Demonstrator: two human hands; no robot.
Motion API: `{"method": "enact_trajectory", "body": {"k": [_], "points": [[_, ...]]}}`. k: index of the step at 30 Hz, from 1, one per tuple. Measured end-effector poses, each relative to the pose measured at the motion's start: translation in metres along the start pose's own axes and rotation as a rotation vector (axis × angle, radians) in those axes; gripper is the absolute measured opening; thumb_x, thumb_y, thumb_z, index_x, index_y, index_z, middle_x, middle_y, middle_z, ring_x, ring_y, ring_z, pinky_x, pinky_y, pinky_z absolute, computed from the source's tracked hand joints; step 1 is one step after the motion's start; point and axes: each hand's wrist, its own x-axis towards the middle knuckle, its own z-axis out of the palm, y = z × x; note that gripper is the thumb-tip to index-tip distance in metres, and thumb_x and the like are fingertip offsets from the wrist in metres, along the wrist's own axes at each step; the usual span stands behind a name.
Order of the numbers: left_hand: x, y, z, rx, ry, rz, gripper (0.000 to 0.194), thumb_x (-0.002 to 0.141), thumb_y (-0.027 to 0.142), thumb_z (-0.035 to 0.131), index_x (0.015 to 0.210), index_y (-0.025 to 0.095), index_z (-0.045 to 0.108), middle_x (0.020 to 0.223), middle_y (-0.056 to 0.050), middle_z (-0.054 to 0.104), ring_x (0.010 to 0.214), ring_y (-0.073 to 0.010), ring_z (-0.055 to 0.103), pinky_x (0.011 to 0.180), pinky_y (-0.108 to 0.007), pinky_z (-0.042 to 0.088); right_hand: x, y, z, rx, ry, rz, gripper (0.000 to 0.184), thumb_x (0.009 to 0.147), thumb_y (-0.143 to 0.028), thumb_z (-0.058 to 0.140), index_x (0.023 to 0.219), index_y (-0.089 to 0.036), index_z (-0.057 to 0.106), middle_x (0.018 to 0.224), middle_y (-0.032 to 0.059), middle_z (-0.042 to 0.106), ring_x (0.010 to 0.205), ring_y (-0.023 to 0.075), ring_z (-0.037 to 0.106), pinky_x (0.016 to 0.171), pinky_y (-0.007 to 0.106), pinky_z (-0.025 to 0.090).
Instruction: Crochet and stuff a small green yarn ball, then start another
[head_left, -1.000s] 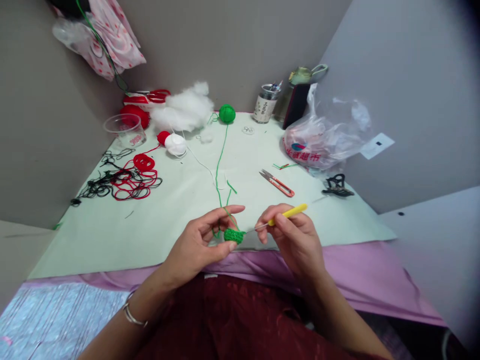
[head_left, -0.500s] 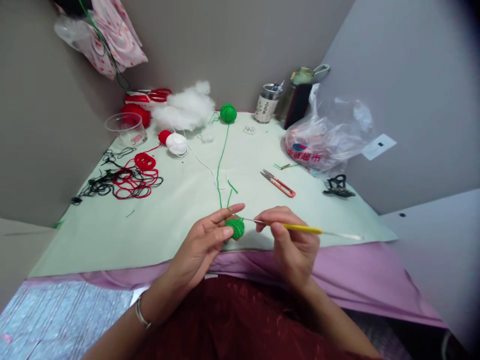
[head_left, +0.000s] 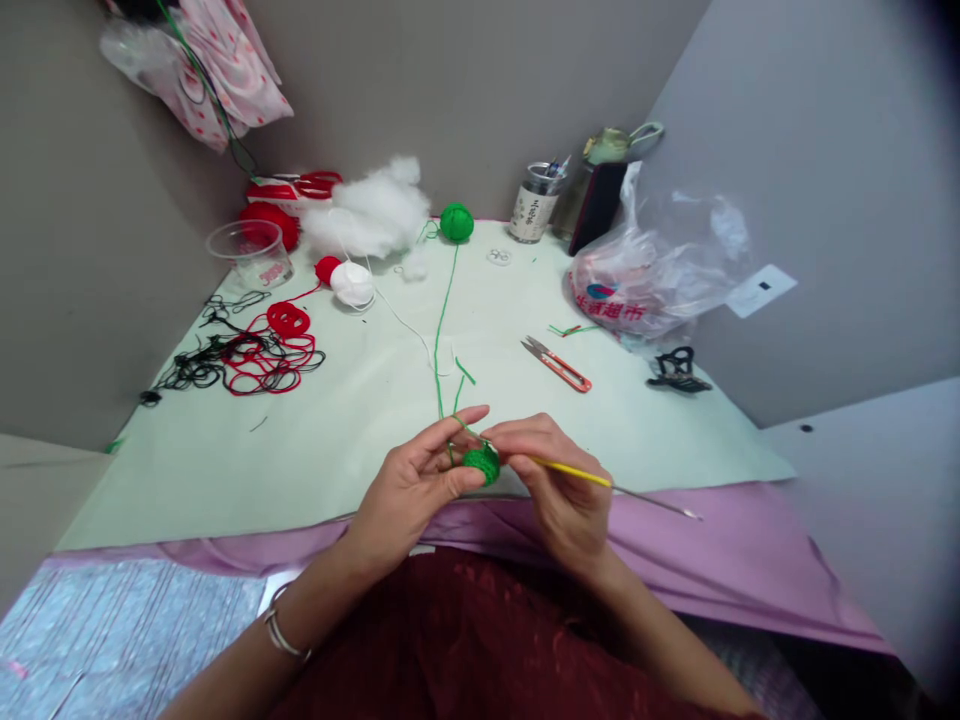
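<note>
Right, main risk looks like a lost stitch: if the yellow-handled hook (head_left: 574, 471) slips or the green yarn (head_left: 437, 350) over the left index finger goes slack, the loop could come off. Left hand (head_left: 416, 485), index extended, pinches the small green crocheted piece (head_left: 482, 463) near the bench's (head_left: 360, 440) front edge, between both hands. Right hand (head_left: 559, 480) grips the hook pen-style, fingertips close by the piece, working tip too small to make out.
</note>
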Motion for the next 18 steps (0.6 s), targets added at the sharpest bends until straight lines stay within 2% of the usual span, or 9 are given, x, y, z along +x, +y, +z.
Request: {"method": "enact_trajectory", "body": {"k": [4,6,8,12,18], "points": [[-0.001,0.004,0.004,0.07,0.042,0.037,0.06,0.076,0.025,0.091,0.133,0.027,0.074,0.093,0.0,0.072,0.09,-0.0148,0.068,0.085,-0.026,0.053,0.001,0.007,-0.004,0.253,0.009,0.156,0.015,0.101,-0.035,0.067,0.1,-0.029,0.081,0.094,0.0033,0.08,0.076,0.0163,0.068,0.068,0.031,0.055],[-0.001,0.007,0.006,0.175,0.068,0.086,0.057,0.075,0.021,0.09,0.131,0.026,0.076,0.089,0.001,0.069,0.086,-0.0135,0.065,0.08,-0.025,0.053,0.003,0.01,-0.007,0.352,-0.003,0.236,0.018,0.101,-0.039,0.067,0.099,-0.027,0.08,0.092,0.0029,0.079,0.072,0.0148,0.066,0.068,0.029,0.055],[-0.001,0.009,0.006,0.283,0.068,0.149,0.055,0.077,0.019,0.089,0.13,0.025,0.077,0.089,0.0,0.069,0.086,-0.0143,0.065,0.083,-0.027,0.054,0.005,0.012,-0.01,0.38,-0.029,0.28,0.021,0.1,-0.041,0.067,0.097,-0.024,0.079,0.09,0.0038,0.079,0.073,0.0154,0.067,0.07,0.03,0.056],[-0.002,0.011,0.004,0.439,0.057,0.275,0.05,0.08,0.015,0.085,0.128,0.024,0.078,0.091,-0.001,0.071,0.091,-0.016,0.067,0.098,-0.032,0.054,0.008,0.011,-0.015,0.39,-0.097,0.3,0.022,0.102,-0.04,0.065,0.097,-0.023,0.078,0.091,0.0048,0.08,0.076,0.0158,0.068,0.072,0.029,0.056],[-0.002,0.009,-0.001,0.586,0.028,0.396,0.047,0.083,0.01,0.08,0.129,0.022,0.077,0.091,-0.001,0.072,0.091,-0.0152,0.069,0.098,-0.031,0.056,0.014,0.004,-0.023,0.299,-0.192,0.253,0.021,0.104,-0.036,0.063,0.098,-0.022,0.078,0.092,0.0043,0.078,0.079,0.0154,0.07,0.074,0.029,0.057]]}}
